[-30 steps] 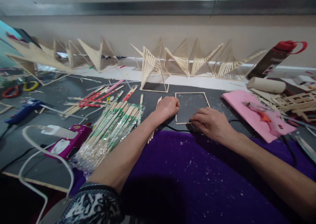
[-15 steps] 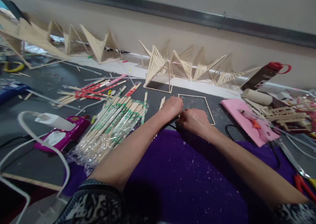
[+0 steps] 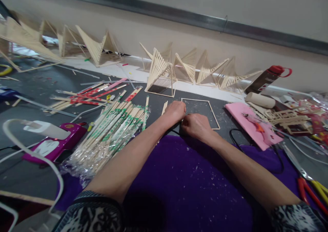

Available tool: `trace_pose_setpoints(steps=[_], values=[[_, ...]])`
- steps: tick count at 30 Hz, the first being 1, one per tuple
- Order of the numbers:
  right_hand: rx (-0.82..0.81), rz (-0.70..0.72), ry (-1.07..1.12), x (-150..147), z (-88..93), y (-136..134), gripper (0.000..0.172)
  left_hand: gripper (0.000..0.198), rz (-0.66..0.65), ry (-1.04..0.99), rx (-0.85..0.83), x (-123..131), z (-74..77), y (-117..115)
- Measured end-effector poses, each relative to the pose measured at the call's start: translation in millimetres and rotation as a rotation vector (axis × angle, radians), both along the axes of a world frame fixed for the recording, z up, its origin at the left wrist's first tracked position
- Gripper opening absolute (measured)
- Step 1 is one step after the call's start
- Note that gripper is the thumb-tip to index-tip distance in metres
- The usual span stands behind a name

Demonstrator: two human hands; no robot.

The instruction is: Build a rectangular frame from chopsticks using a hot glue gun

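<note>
A thin square frame of wooden sticks lies flat on the dark table. My left hand is curled in a fist at the frame's near left corner. My right hand is closed beside it, knuckles almost touching, fingers pressed on the same corner. What the fingers pinch is hidden. A few loose sticks lie just left of my left hand. A purple cloth speckled with white bits lies under both forearms.
A pack of wrapped chopsticks lies at left, a magenta glue gun beyond it. Finished stick structures line the wall. A pink foam pad, a red-capped bottle, a wooden roller and pliers lie right.
My right hand slid left along the frame's near edge to meet my left hand at the corner. The view tilted and shifted slightly.
</note>
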State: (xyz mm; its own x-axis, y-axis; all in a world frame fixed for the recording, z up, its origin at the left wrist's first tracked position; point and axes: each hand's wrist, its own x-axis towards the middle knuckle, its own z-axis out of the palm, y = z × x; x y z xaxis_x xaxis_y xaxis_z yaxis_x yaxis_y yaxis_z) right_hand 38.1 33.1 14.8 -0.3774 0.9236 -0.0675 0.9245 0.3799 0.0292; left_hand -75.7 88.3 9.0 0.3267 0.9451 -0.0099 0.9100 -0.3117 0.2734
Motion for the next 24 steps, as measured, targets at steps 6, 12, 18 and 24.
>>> trace_pose_setpoints(steps=[6, 12, 18, 24], values=[[0.043, 0.023, 0.234, 8.2, 5.7, -3.0, 0.02, 0.023, -0.006, -0.001, -0.002, -0.4, -3.5, 1.7], [-0.274, 0.084, 0.71, 33.3, 32.7, -23.9, 0.01, 0.021, 0.012, -0.028, -0.012, -0.8, -1.2, -0.1], [-0.434, 0.322, 0.686, 34.4, 21.5, -64.0, 0.013, 0.019, -0.008, -0.053, -0.007, -1.1, 3.2, -3.3], [-0.371, 0.458, 0.701, 55.7, 22.1, -46.6, 0.018, 0.021, -0.01, -0.001, 0.053, 3.7, 11.9, -9.5]])
